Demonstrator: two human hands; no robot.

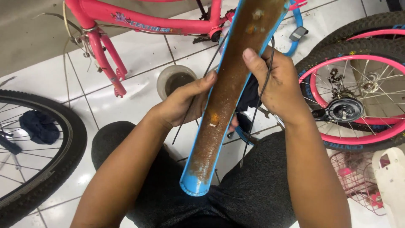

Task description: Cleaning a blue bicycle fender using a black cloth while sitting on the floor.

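We hold a blue bicycle mudguard (228, 97) between both hands, its rusty brown hollow side turned up toward us. It runs on a slant from the top of the view, near the pink bicycle frame (143, 21), down to our lap, where its rounded blue end rests against the dark trousers (253, 190).

Our left hand (185, 103) comes in from the lower left with the forearm raised off the thigh. The wrist is bent and the palm cups the mudguard's left edge from beneath; the thumb lies along that edge and the fingers curl under it, so this grip is closed on the mudguard.

Our right hand (276, 86) reaches in from the lower right, forearm steep and wrist nearly straight. Its thumb presses down on the rusty inner face while the fingers wrap behind the right edge, so this grip too is closed on the mudguard. A thin dark wire stay (258, 110) runs down just beside this hand, and a second one (198, 93) crosses our left hand.

We sit on a white tiled floor (139, 84). A round floor drain (176, 80) lies just beyond our left hand. A black-tyred wheel (63, 164) lies at the floor's left edge, a pink-rimmed wheel (358, 105) stands at the right edge, and a pink wire basket (358, 181) sits at the lower right corner.
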